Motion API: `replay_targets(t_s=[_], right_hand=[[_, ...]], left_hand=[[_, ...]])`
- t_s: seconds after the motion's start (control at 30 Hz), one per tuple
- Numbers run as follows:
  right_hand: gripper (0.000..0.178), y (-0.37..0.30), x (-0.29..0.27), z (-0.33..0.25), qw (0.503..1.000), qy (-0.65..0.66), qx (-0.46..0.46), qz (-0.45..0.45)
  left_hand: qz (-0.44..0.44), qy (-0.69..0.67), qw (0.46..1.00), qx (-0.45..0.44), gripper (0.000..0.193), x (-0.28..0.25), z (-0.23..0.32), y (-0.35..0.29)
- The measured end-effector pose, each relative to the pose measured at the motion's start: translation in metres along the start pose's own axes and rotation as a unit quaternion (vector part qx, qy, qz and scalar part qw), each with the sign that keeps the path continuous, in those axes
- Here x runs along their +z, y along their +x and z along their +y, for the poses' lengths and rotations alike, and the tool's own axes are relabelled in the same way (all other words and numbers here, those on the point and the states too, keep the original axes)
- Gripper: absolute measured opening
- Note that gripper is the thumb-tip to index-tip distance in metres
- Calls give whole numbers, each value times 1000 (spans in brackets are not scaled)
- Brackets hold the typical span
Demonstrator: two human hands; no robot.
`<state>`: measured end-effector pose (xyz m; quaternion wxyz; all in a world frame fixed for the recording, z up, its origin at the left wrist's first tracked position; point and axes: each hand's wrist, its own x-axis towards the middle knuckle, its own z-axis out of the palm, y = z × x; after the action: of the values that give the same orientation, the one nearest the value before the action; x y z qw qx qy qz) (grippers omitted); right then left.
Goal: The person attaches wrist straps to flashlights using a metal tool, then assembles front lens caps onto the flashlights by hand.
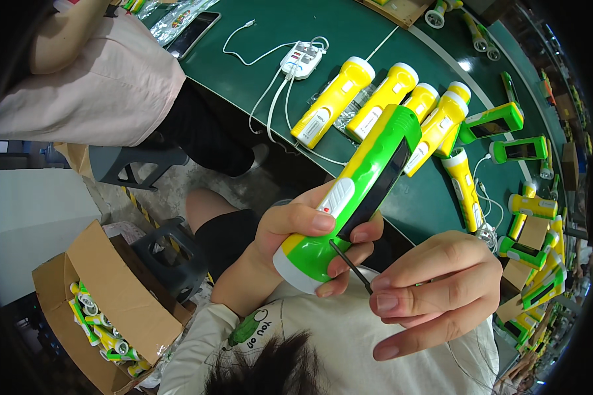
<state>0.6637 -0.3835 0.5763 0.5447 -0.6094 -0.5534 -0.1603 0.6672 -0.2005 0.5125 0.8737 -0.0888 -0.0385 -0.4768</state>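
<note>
My left hand is wrapped around a yellow and green flashlight, tilted with its white-rimmed end toward me. A grey switch with a small red dot and a long dark panel show on its body. Between the fingertips of my right hand is a thin dark rod. Its far tip meets the green side of the flashlight near the wide end. Whether the tip sits in a hole or only touches the surface, I cannot tell. The rod's near end is hidden by my fingers.
Several yellow flashlights lie on the green table, beside a white power strip with cables. More green and yellow flashlights are at the right. A cardboard box of flashlights stands lower left. Another person is at the upper left.
</note>
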Motion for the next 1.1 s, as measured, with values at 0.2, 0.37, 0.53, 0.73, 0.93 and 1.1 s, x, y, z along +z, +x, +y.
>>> replay_targets(t_s=[0.2, 0.37, 0.53, 0.73, 0.93, 1.1], right_hand=[[23, 9, -20, -16, 992, -83, 54, -81], [30, -3, -35, -18, 992, -72, -16, -97], [18, -2, -34, -7, 944, -107, 163, 267], [21, -7, -30, 3, 905, 44, 307, 292], [22, -2, -23, 7, 891, 31, 364, 270], [28, -4, -25, 9, 875, 99, 388, 274]], left_hand=[[-28, -53, 998, 7, 51, -13, -5, 5], [-31, 65, 993, 97, 51, -22, 9, 6], [-177, -40, 983, -18, 85, -26, 8, 5], [-119, 168, 977, 62, 84, -28, 1, -1], [5, 332, 933, 139, 83, -10, -14, 3], [-62, 23, 998, -11, 71, -7, -13, -4]])
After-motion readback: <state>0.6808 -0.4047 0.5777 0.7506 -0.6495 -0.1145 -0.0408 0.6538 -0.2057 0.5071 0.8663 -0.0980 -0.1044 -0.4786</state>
